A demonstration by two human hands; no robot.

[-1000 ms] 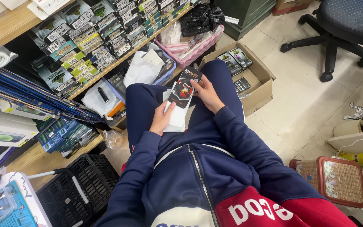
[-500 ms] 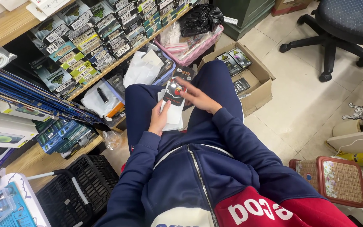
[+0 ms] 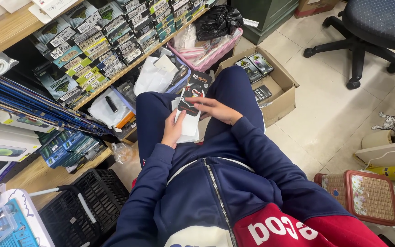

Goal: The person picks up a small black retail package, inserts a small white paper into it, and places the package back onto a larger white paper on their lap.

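Centre frame, the person sits in navy trousers (image 3: pixel 234 91) beside the cardboard box (image 3: pixel 282 84) at upper right. Over the lap lies a black flat package (image 3: pixel 193 93) on white packets (image 3: pixel 188 126). Left hand (image 3: pixel 172 130) grips the stack from below, fingers wrapped around its edge; right hand (image 3: pixel 213 110) rests across the black package, fingers flat.

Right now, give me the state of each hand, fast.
Left hand: closed on the stack of white packets in the lap.
Right hand: fingers extended, resting on the black packet atop the stack.
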